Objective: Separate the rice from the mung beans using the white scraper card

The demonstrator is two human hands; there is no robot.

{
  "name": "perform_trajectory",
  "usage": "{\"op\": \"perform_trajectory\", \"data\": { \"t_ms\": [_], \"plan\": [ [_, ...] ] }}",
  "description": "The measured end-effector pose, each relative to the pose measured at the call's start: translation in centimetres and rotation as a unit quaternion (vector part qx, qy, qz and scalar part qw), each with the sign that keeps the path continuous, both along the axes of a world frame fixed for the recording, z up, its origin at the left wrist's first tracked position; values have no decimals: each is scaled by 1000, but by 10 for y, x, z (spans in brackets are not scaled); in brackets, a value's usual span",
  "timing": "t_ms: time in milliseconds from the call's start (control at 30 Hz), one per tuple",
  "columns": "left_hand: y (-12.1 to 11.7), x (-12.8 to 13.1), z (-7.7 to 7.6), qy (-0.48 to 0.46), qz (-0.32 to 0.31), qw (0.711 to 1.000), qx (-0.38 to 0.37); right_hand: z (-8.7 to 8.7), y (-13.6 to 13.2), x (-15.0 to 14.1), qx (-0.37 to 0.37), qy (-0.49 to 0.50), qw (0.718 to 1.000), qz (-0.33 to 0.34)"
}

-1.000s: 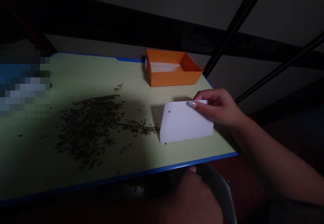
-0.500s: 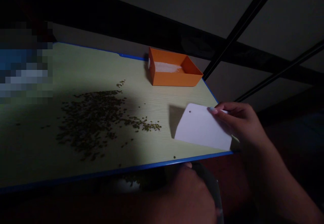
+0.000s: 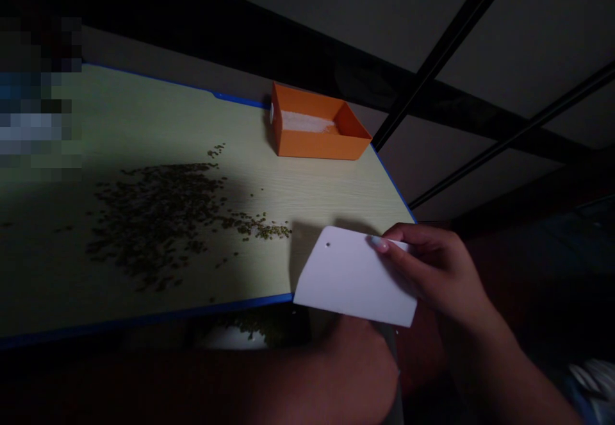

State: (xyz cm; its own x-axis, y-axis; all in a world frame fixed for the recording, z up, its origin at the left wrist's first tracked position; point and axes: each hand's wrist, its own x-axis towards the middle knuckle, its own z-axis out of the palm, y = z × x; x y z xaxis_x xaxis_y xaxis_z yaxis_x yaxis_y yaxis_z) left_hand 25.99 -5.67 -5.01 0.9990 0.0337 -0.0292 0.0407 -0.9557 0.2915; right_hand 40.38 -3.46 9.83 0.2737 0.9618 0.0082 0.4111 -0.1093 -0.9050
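My right hand [image 3: 432, 265] pinches a white dough scraper [image 3: 358, 277] by its upper edge, thumb on top. The scraper is tilted over the near edge of the pale table [image 3: 307, 184], its lower edge past the blue rim. My left hand [image 3: 362, 364] is below that edge, curled at the side of a dark container [image 3: 298, 329]; its fingers are mostly hidden. Small green beans [image 3: 269, 329], which look like mung beans, lie in the container over a pale patch. More beans [image 3: 163, 220] are spread across the table, with a thin trail [image 3: 264, 227] pointing towards the scraper.
An orange open box [image 3: 319, 144] with whitish material inside stands at the table's back right. Dark-framed panels [image 3: 461, 149] rise behind the table. A blurred-out patch [image 3: 33, 111] covers the far left.
The scraper and my right hand have come nearer and left, over the table's near edge. The single bean there is no longer on the tabletop. The whole view has shifted slightly.
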Motion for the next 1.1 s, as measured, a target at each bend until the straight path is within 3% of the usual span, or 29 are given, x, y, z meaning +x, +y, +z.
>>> {"op": "perform_trajectory", "data": {
  "t_ms": [200, 400, 700, 1100],
  "plan": [
    [5, 0, -4, -17, 9, 1000, 18, 5, 34, 11, 117, -99, 987, -58],
    [1, 5, -16, -20, 7, 1000, 12, -4, 66, 12, 95, -94, 991, -23],
    [-5, 8, -28, -41, 27, 999, 2, -4, 51, 0, 56, -5, 998, -1],
    [-6, 3, -30, -79, 20, 997, -7, -3, 36, 0, 67, -48, 996, -31]
  ]
}}
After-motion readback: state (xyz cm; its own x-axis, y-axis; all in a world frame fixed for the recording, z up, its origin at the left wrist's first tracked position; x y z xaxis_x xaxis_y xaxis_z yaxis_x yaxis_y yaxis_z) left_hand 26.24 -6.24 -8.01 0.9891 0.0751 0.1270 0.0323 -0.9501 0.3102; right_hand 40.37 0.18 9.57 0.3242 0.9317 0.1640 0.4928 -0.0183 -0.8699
